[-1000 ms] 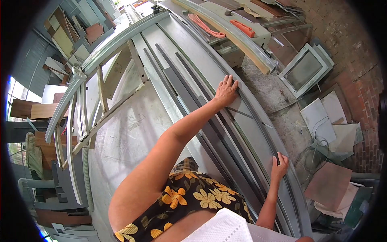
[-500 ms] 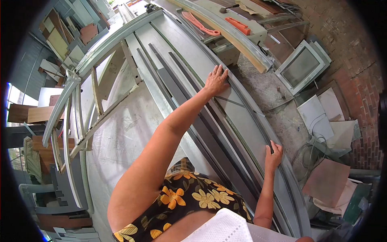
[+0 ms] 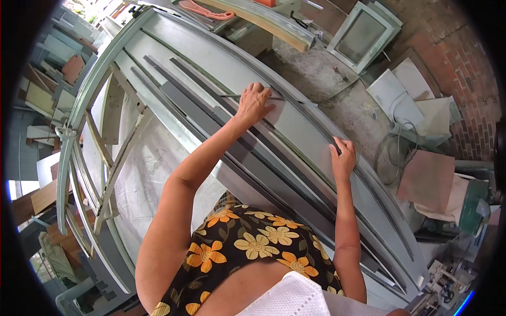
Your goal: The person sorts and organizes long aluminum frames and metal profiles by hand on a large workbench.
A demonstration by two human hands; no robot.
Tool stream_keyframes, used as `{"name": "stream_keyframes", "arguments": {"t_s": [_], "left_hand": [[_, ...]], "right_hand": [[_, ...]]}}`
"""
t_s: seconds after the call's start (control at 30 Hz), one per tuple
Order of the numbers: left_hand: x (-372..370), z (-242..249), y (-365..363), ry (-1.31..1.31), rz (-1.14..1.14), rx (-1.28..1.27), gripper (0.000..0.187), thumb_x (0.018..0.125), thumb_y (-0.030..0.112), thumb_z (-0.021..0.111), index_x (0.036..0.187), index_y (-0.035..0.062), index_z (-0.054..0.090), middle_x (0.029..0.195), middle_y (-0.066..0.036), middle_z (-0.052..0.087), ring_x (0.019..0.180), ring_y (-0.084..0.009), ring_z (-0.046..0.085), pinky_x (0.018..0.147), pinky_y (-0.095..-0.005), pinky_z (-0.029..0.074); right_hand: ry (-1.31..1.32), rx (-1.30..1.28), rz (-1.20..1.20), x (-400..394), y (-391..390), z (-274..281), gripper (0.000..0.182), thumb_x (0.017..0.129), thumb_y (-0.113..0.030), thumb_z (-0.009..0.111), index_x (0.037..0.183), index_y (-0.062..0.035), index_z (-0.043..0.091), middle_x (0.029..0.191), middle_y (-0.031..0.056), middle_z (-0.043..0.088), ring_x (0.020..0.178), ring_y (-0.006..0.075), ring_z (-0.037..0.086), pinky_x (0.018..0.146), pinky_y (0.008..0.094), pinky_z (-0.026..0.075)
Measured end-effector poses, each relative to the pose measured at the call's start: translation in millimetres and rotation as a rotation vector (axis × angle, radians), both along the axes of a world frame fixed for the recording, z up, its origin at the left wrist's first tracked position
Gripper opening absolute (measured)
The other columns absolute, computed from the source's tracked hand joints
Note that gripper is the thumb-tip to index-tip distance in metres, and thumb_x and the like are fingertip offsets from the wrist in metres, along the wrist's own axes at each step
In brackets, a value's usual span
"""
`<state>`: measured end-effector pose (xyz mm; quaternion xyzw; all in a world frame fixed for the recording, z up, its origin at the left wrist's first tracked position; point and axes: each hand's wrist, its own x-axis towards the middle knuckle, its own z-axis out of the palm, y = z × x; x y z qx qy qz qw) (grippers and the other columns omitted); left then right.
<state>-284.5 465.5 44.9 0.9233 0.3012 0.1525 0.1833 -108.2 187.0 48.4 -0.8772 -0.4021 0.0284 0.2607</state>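
Note:
My left hand (image 3: 255, 104) is over the pale grey surface (image 3: 192, 50), its fingers curled down around a thin dark strip (image 3: 228, 96) that shows on both sides of the hand. Farther right, my right hand (image 3: 343, 158) pinches a small dark piece (image 3: 337, 146) between thumb and forefinger, beside the long dark edge of the frame. Its other fingers are bent. Long dark grey profiles (image 3: 197, 113) lie lengthwise nearer my body, below my left hand.
A curved metal framework (image 3: 87, 158) stands at the left. An orange-handled tool (image 3: 211, 11) lies at the top. Beyond the long surface are a white-framed window (image 3: 361, 39), leaning panels (image 3: 392, 97), coiled wire (image 3: 390, 152) and a brown board (image 3: 428, 176) near the brick floor.
The view has turned and shifted. My left hand has moved left across the pale surface, and its fingers have curled around the thin strip. My right hand keeps its pinch.

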Motion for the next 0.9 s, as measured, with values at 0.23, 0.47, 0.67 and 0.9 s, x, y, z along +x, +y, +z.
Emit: {"name": "stream_keyframes", "arguments": {"t_s": [0.23, 0.47, 0.67, 0.9], "left_hand": [[3.2, -16.9, 11.0, 0.061, -0.037, 0.051, 0.014, 0.080, 0.015, 0.061, 0.090, 0.0063, 0.058, 0.092, -0.012, 0.056, 0.094, -0.0294, 0.054, 0.079, -0.0398, 0.043], [-8.3, -10.8, 11.0, 0.177, -0.134, 0.106, 0.010, 0.082, 0.012, 0.055, 0.090, 0.0058, 0.057, 0.087, -0.010, 0.057, 0.092, -0.0274, 0.055, 0.079, -0.0380, 0.039], [-12.3, -12.5, 6.7, 0.149, -0.249, 0.097, 0.010, 0.078, 0.011, 0.057, 0.087, 0.0060, 0.058, 0.086, -0.009, 0.057, 0.091, -0.0263, 0.054, 0.079, -0.0386, 0.039], [-15.5, 8.6, -37.0, 0.087, -0.451, 0.067, 0.029, 0.072, 0.020, 0.070, 0.097, 0.0067, 0.061, 0.098, -0.009, 0.053, 0.098, -0.0248, 0.052, 0.084, -0.0379, 0.038]], "right_hand": [[0.053, -0.016, -0.006, 3.0, 4.3, 7.6, 0.030, 0.077, -0.018, 0.070, 0.106, -0.0139, 0.068, 0.093, 0.0068, 0.056, 0.091, 0.0256, 0.055, 0.080, 0.0373, 0.045], [0.057, -0.033, -0.021, 8.8, 11.4, 17.3, 0.030, 0.077, -0.020, 0.071, 0.107, -0.0161, 0.068, 0.094, 0.0076, 0.056, 0.092, 0.0261, 0.055, 0.081, 0.0370, 0.045], [0.075, -0.019, 0.006, 6.7, 10.2, 9.8, 0.031, 0.077, -0.020, 0.070, 0.108, -0.0151, 0.068, 0.095, 0.0074, 0.057, 0.093, 0.0264, 0.055, 0.082, 0.0373, 0.045], [0.123, -0.016, 0.011, -2.2, 13.8, 5.7, 0.031, 0.077, -0.019, 0.070, 0.108, -0.0140, 0.068, 0.095, 0.0077, 0.056, 0.094, 0.0263, 0.054, 0.083, 0.0372, 0.045]]}}
